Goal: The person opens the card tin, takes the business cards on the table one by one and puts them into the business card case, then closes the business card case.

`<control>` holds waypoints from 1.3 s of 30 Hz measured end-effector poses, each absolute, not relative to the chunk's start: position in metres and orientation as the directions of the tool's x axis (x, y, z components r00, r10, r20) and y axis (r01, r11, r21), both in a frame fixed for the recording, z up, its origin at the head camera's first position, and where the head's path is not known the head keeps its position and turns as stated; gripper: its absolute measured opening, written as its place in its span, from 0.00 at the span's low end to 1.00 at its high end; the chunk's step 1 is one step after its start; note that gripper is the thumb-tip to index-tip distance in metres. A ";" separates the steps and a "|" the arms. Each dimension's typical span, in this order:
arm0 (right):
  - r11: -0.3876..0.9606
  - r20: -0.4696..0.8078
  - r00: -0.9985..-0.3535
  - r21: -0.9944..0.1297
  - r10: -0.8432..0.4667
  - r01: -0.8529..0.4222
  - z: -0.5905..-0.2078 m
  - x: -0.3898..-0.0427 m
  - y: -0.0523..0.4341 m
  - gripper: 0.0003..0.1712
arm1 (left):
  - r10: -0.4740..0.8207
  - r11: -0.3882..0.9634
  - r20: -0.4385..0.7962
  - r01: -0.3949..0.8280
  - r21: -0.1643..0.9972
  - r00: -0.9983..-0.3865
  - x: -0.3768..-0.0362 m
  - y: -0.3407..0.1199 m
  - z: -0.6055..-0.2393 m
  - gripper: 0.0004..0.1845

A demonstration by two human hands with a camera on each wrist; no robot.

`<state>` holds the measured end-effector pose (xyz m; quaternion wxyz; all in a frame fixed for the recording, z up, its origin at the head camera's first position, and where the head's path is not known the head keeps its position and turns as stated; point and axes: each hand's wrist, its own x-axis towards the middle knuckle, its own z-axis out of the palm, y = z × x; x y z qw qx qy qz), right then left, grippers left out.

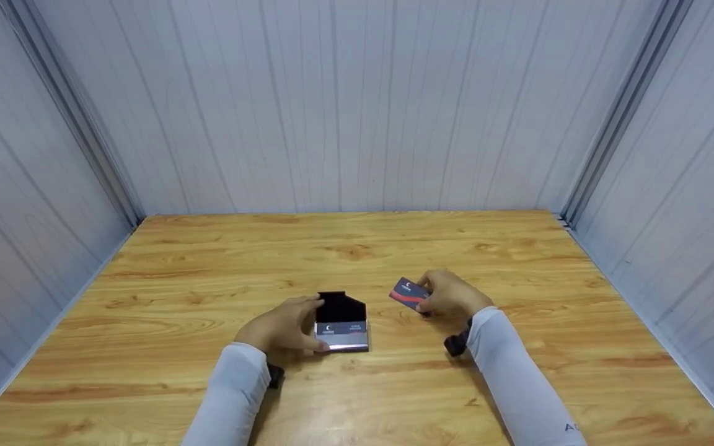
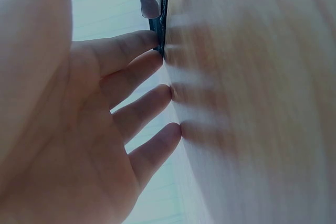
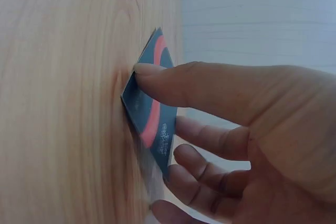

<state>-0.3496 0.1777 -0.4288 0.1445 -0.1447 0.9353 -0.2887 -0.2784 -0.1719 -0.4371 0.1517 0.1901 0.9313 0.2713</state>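
Fingers of the right hand pinch a glossy card; left hand steadies a black holder, straight-fingered.

Both arms wear long, close-fitting sleeves of pale grey-white cloth, smooth and plain, ending at the wrists. The right sleeve carries small grey lettering near the elbow — too small to read. A black strap-mounted device sits at each wrist. Both hands are bare — no gloves.
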 end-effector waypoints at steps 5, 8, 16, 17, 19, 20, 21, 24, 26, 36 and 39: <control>0.763 -0.173 -0.901 -0.607 -0.398 -0.221 -0.429 -0.351 0.177 0.28 | 0.431 0.781 -0.176 0.269 0.564 -0.885 -0.278 -0.172 -0.437 0.54; 0.749 -0.170 -0.891 -0.619 -0.422 -0.237 -0.429 -0.351 0.177 0.27 | 0.422 0.785 -0.180 0.259 0.563 -0.888 -0.277 -0.171 -0.436 0.54; 0.667 -0.139 -0.896 -0.717 -0.422 -0.203 -0.428 -0.353 0.178 0.21 | 0.413 0.791 -0.189 0.248 0.559 -0.891 -0.276 -0.170 -0.436 0.54; 0.659 -0.130 -0.897 -0.723 -0.423 -0.206 -0.427 -0.353 0.178 0.22 | 0.413 0.792 -0.190 0.248 0.558 -0.891 -0.276 -0.170 -0.436 0.54; 0.646 -0.109 -0.898 -0.732 -0.427 -0.219 -0.426 -0.354 0.179 0.21 | 0.414 0.791 -0.188 0.251 0.558 -0.891 -0.277 -0.170 -0.437 0.54; 0.640 -0.095 -0.898 -0.733 -0.430 -0.229 -0.425 -0.353 0.178 0.21 | 0.414 0.791 -0.187 0.251 0.558 -0.891 -0.277 -0.170 -0.437 0.54; 0.635 -0.083 -0.898 -0.736 -0.431 -0.236 -0.425 -0.353 0.178 0.20 | 0.416 0.791 -0.185 0.253 0.557 -0.891 -0.277 -0.170 -0.437 0.54; 0.620 -0.052 -0.903 -0.743 -0.427 -0.251 -0.425 -0.353 0.177 0.16 | 0.416 0.790 -0.182 0.255 0.558 -0.891 -0.277 -0.170 -0.437 0.54; 0.608 -0.042 -0.909 -0.757 -0.414 -0.242 -0.425 -0.353 0.174 0.15 | 0.417 0.791 -0.181 0.258 0.555 -0.891 -0.278 -0.170 -0.437 0.54; 0.538 0.061 -0.915 -0.792 -0.399 -0.287 -0.429 -0.346 0.147 0.16 | 0.420 0.791 -0.172 0.266 0.551 -0.891 -0.278 -0.170 -0.436 0.54; 0.522 0.075 -0.907 -0.797 -0.415 -0.304 -0.431 -0.340 0.136 0.18 | 0.422 0.790 -0.174 0.267 0.551 -0.890 -0.278 -0.171 -0.437 0.54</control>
